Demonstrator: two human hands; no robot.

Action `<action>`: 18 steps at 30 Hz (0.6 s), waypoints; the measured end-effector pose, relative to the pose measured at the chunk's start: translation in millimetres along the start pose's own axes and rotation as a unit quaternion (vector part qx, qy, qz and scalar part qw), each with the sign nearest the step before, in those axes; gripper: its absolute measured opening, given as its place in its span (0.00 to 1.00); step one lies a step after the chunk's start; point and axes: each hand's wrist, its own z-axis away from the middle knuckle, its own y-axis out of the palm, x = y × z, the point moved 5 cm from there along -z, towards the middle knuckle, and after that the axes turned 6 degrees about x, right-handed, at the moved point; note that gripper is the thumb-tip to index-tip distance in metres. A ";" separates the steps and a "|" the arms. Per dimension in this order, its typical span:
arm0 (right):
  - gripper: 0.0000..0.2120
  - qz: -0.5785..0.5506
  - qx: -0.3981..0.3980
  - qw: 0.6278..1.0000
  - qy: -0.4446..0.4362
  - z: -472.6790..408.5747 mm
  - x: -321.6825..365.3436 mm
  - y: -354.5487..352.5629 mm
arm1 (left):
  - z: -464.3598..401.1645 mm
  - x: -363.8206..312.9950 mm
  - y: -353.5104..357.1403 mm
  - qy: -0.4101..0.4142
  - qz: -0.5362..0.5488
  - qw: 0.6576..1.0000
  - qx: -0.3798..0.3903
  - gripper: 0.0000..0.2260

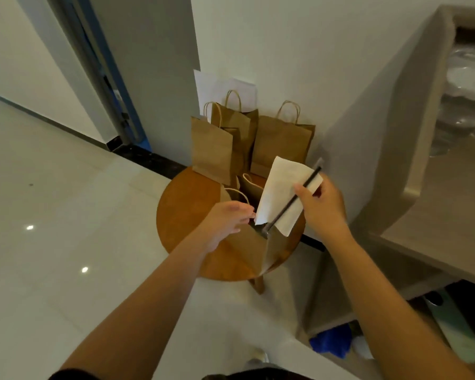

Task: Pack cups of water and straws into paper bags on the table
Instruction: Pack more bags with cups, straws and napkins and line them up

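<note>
A: Why is the near paper bag (254, 242) being touched at its mouth by the left hand (225, 219)?

B: The rim seems to be held apart so that the opening stays wide. The fingers are stretched toward the near edge and the twisted handle (237, 193); whether anything is actually pinched cannot be told, since the fingertips are blurred against the paper.

A: And what is held in the right hand (322, 207)?

B: A dark straw (294, 200) and a white napkin (281, 193) are pinched together between thumb and curled fingers. The straw is tilted, its lower end pointed down into the bag's mouth, so that it can be slid in lengthwise, it is judged.

A: Is a cup of water seen inside?

B: The interior is shadowed and partly covered by the napkin; its contents cannot be made out. No cup is visible anywhere in view.

A: What of the other bags?

B: Three more paper bags (281, 144) are stood upright at the back of the round wooden table (184, 204), leaned near the wall, handles up. What is in them is hidden. They appear set aside, kept out of the way of the bag being filled at the front.
</note>
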 end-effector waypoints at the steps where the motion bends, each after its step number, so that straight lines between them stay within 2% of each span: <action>1: 0.17 -0.009 -0.007 1.000 0.005 -7.2 -0.8 3.4 | -11.9 -0.5 -10.8 -0.006 -0.007 1.000 -0.015 0.04; 3: 0.15 -0.014 -0.010 1.000 0.009 -17.8 -2.7 12.5 | -33.2 -0.3 -31.5 -0.003 -0.017 0.999 -0.052 0.03; 6: 0.12 0.003 0.006 1.000 0.009 -30.1 -10.9 29.6 | -60.8 1.7 -59.1 0.015 -0.034 0.993 -0.115 0.08; 10: 0.04 0.036 0.049 0.998 -0.005 -46.6 -27.5 66.1 | -103.2 -7.6 -80.0 0.048 -0.111 0.984 -0.134 0.08; 13: 0.05 0.065 0.050 0.997 0.007 -61.5 -40.8 93.0 | -133.1 -21.7 -83.4 0.084 -0.197 0.973 -0.091 0.09; 16: 0.05 0.132 0.022 0.991 -0.016 -78.0 -52.0 114.7 | -155.3 -34.4 -80.7 0.120 -0.283 0.951 -0.005 0.10; 18: 0.06 0.166 0.015 0.986 0.005 -87.7 -62.2 126.6 | -167.6 -41.9 -78.3 0.138 -0.320 0.937 0.036 0.08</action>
